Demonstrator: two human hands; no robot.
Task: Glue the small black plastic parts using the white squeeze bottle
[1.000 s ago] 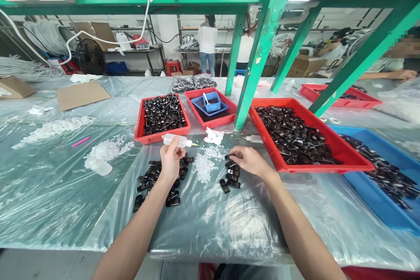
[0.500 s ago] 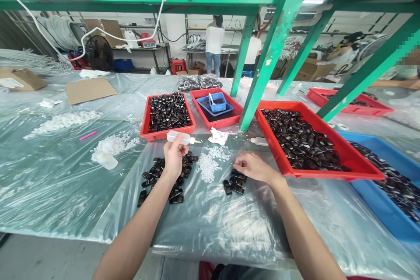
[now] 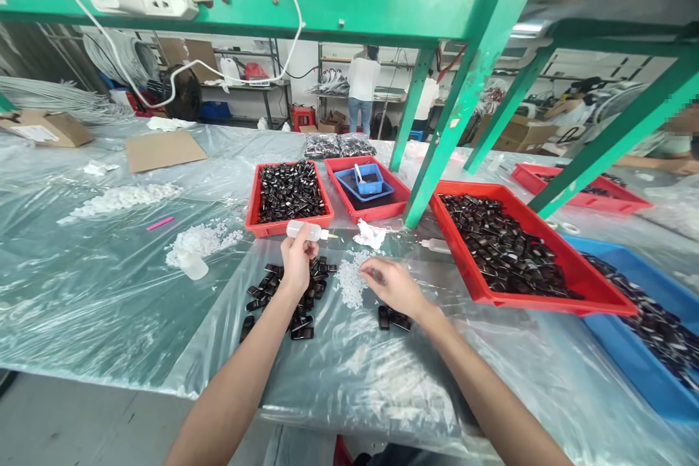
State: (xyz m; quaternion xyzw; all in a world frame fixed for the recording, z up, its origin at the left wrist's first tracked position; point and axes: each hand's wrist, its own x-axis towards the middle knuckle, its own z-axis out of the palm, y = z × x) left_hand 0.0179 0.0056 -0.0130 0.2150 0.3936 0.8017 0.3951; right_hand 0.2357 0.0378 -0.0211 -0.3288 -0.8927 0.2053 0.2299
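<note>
My left hand (image 3: 298,266) is closed around a small translucent squeeze bottle (image 3: 306,231) with a thin needle tip pointing right. Below and around that wrist lies a loose group of shiny black plastic pieces (image 3: 267,282). Over the right edge of a pile of tiny white pieces (image 3: 349,284) is my right hand (image 3: 394,284), its thumb and fingers pinched together. Whatever may be between those fingertips is too small to make out. A smaller cluster of black pieces (image 3: 384,318) lies under my right wrist, partly hidden by it.
Red trays (image 3: 289,230) of black pieces stand behind my hands and to the right. Another red tray (image 3: 401,205) holds small blue containers. A second bottle (image 3: 435,245) lies beside crumpled white tissue (image 3: 370,234). Green metal posts (image 3: 456,109) rise from the plastic-covered table.
My right hand has moved left from the small black cluster to the white pile. My left hand still holds the bottle in about the same place. The camera view has shifted slightly.
</note>
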